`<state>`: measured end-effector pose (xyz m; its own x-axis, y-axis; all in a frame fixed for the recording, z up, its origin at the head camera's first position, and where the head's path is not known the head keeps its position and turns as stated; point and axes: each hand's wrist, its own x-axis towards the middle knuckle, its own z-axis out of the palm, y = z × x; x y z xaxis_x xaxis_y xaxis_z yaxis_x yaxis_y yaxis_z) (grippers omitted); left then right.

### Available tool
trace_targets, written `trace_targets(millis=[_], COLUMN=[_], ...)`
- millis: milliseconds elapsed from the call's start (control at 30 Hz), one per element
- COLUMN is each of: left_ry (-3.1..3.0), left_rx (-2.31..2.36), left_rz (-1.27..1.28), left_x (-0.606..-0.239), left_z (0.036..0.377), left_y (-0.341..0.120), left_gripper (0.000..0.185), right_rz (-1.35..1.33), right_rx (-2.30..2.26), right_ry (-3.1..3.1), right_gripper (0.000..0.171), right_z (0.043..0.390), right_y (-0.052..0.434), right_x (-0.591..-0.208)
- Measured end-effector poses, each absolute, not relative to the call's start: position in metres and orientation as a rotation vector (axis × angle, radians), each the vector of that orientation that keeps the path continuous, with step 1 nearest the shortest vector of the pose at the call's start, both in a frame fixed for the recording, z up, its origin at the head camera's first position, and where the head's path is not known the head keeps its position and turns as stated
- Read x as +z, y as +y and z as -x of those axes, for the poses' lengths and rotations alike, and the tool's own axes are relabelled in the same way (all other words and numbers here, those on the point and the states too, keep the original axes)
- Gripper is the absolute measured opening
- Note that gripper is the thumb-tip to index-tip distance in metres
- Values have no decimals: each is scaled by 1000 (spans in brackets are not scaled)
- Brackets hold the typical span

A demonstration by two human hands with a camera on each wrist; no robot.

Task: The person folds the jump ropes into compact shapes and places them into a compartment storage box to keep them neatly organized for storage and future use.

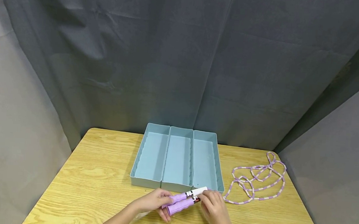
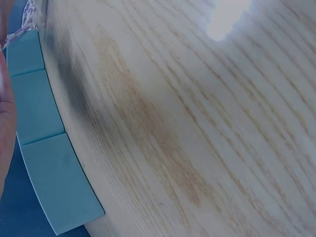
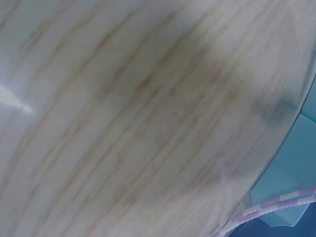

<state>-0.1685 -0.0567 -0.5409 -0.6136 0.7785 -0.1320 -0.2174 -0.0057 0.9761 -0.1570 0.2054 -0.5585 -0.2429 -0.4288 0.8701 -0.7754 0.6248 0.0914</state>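
Two purple skipping-rope handles (image 1: 180, 202) lie side by side in front of the blue tray (image 1: 148, 181), just above the wooden table (image 1: 95, 182). My left hand (image 1: 155, 202) grips the purple ends. My right hand (image 1: 213, 204) pinches the white tips (image 1: 198, 192) of the handles. The purple-and-white beaded rope (image 1: 257, 180) lies in loose coils to the right of the tray; a strand of the rope (image 3: 276, 203) shows in the right wrist view. The left wrist view shows only a sliver of my left hand (image 2: 6, 123) at its edge.
The blue tray has three long compartments, all with nothing in them, and stands at the table's middle back; its front wall (image 2: 47, 148) shows in the left wrist view. Grey cloth (image 1: 183, 57) hangs behind and to both sides.
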Motion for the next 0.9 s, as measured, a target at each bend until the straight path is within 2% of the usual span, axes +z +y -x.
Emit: trace_targets(millis=[367, 900], left_ry=[1466, 1360], left_rx=[1695, 1723], left_rz=[-515, -498], left_x=[-532, -538], left_z=[165, 164], left_y=[-60, -54], left_gripper=[31, 30], right_rz=[-988, -1005], right_rx=[434, 457], right_ry=[-1841, -1809], right_gripper=[28, 27], right_z=[157, 156], right_y=[202, 195], right_x=[-557, -556])
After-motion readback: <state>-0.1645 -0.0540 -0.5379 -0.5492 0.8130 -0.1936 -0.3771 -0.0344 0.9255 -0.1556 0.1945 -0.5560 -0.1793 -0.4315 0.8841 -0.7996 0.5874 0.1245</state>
